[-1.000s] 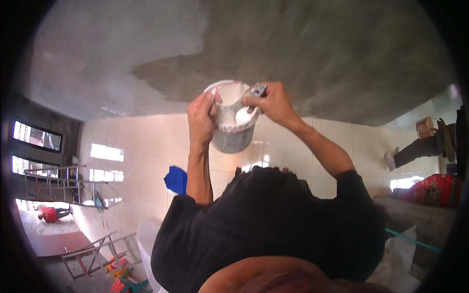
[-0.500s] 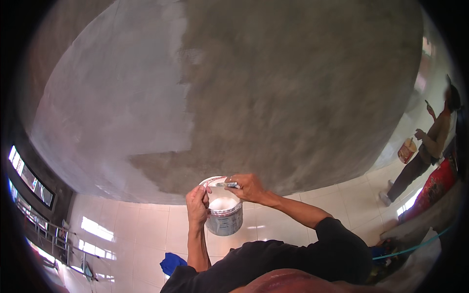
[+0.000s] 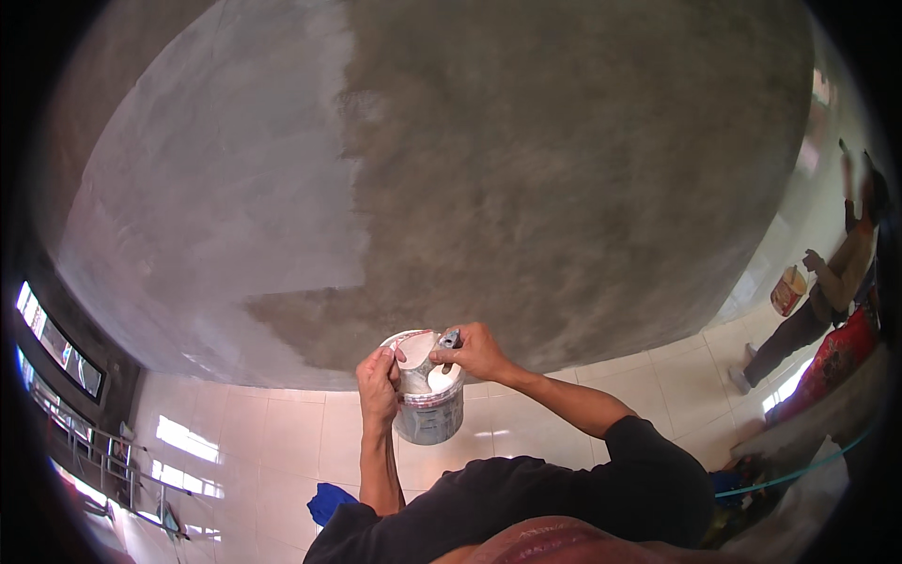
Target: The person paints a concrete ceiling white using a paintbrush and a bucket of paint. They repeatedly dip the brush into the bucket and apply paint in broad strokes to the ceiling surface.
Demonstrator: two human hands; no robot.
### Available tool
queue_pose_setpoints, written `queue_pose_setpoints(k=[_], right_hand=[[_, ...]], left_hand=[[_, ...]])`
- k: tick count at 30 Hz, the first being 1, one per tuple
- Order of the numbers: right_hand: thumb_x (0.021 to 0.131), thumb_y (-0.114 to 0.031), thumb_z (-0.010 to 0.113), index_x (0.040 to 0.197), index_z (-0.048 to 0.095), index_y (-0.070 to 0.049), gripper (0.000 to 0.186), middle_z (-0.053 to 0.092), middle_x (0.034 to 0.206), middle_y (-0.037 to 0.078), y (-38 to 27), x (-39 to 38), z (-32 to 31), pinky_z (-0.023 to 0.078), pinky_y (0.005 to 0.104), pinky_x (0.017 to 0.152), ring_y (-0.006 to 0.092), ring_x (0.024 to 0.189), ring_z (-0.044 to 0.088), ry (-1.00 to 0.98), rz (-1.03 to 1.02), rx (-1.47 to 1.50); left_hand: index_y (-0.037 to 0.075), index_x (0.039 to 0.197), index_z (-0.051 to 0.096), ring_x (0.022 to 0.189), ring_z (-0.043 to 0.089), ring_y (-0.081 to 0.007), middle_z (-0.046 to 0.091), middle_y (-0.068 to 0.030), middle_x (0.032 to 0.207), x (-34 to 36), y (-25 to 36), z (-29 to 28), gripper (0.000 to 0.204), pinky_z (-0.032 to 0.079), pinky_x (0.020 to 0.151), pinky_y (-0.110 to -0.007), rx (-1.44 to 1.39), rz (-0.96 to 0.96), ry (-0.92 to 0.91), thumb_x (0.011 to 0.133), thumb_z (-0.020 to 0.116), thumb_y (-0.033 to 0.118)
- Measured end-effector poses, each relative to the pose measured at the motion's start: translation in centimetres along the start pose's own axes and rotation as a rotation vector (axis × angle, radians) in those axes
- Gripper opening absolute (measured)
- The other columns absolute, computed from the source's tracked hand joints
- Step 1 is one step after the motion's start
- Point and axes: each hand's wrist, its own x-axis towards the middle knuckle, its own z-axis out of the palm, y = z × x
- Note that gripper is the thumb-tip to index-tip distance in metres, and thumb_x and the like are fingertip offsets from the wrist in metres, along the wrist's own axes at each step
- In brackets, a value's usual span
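A grey, paint-smeared bucket [image 3: 429,425] is held up before my chest, with white paint [image 3: 443,378] inside. My left hand [image 3: 379,372] is closed on the left part of its rim, fingertips curled over the edge. At the rim's right side, my right hand [image 3: 474,352] grips what looks like a paintbrush [image 3: 451,339] by its paint-spotted handle. The brush's lower end points down into the bucket, and its bristles are mostly hidden.
A large wall [image 3: 564,188] rises ahead, with a lighter coated area [image 3: 235,188] on its left. At the right, another person [image 3: 841,268] stands by a smaller bucket [image 3: 787,290]. A metal frame [image 3: 117,461] and blue cloth [image 3: 329,503] lie left on the tiled floor [image 3: 263,432].
My right hand has turned the brush from lying sideways by the rim to pointing down into the bucket. My left hand keeps its hold. The other person's raised arm has moved up.
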Motion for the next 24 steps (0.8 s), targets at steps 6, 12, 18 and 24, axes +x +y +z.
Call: queue_pose_setpoints(k=[6, 12, 18, 24], right_hand=[[0.079, -0.011, 0.075, 0.087, 0.071, 0.001, 0.015, 0.070, 0.073, 0.008, 0.0, 0.1, -0.7, 0.049, 0.0263, 0.055, 0.0103, 0.061, 0.064, 0.016, 0.021, -0.001], [0.074, -0.017, 0.076, 0.089, 0.072, -0.005, 0.020, 0.069, 0.076, 0.014, 1.5, 0.5, -0.4, 0.051, 0.0344, 0.056, 0.0251, 0.062, 0.066, 0.139, -0.426, -0.456], [0.073, -0.015, 0.075, 0.089, 0.071, -0.006, 0.019, 0.069, 0.084, 0.013, 2.0, 0.8, 0.0, 0.052, 0.0385, 0.059, 0.0311, 0.068, 0.066, 0.171, -0.637, -0.611], [0.076, -0.012, 0.076, 0.099, 0.071, -0.001, 0.026, 0.070, 0.081, 0.017, 0.5, -0.2, -0.3, 0.054, 0.0312, 0.059, 0.0231, 0.065, 0.069, 0.192, -0.439, -0.381]], left_hand=[[0.006, 0.080, 0.057, 0.041, 0.024, -0.0011, 0.033, 0.0094, 0.052, 0.1, -0.3, 0.2, 0.026, 0.016, 0.036, -0.022, -0.014, -0.027, 0.038, 0.098, 0.047, 0.021], [0.005, 0.079, 0.056, 0.040, 0.024, -0.0009, 0.033, 0.0093, 0.051, 0.1, 0.3, 0.5, 0.026, 0.015, 0.036, -0.021, -0.007, -0.036, 0.034, 0.097, 0.047, 0.021], [0.006, 0.080, 0.057, 0.041, 0.025, -0.0009, 0.034, 0.0090, 0.052, 0.2, 0.0, -0.5, 0.027, 0.018, 0.036, -0.021, 0.006, -0.007, 0.008, 0.098, 0.046, 0.021], [0.007, 0.076, 0.055, 0.042, 0.028, -0.0015, 0.035, 0.0088, 0.052, 0.6, -0.1, 0.7, 0.029, 0.021, 0.036, -0.022, 0.147, 0.082, 0.066, 0.098, 0.046, 0.022]])
